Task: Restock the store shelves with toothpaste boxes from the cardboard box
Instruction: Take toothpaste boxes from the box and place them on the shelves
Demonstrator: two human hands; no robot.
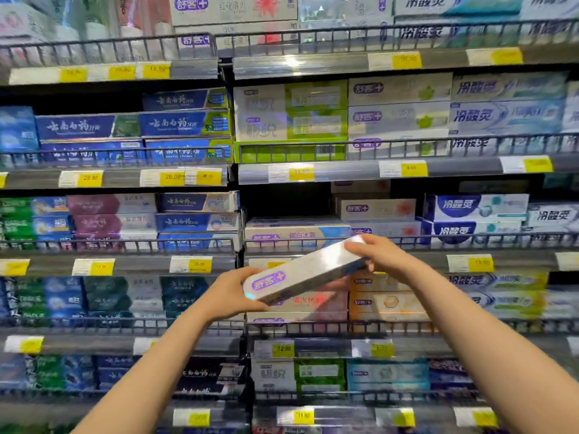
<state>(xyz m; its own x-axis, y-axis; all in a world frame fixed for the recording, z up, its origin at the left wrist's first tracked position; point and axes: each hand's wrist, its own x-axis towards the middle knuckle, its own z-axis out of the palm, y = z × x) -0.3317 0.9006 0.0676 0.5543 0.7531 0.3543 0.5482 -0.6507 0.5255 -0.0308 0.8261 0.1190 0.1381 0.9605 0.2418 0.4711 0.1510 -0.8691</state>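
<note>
I hold a long white toothpaste box [300,272] with a purple logo in both hands, tilted with its right end higher. My left hand [230,292] grips its lower left end and my right hand [380,253] grips the upper right end. The box hangs in front of the wire rail of the middle shelf [329,242], just below a row of similar white boxes [294,231]. A dark gap [285,200] sits above that row. The cardboard box is out of view.
Store shelves with wire front rails fill the view, packed with toothpaste boxes: blue ones [185,123] at the left, green and white ones [288,111] in the centre, white and blue ones [501,114] at the right. Yellow price tags [300,172] line the shelf edges.
</note>
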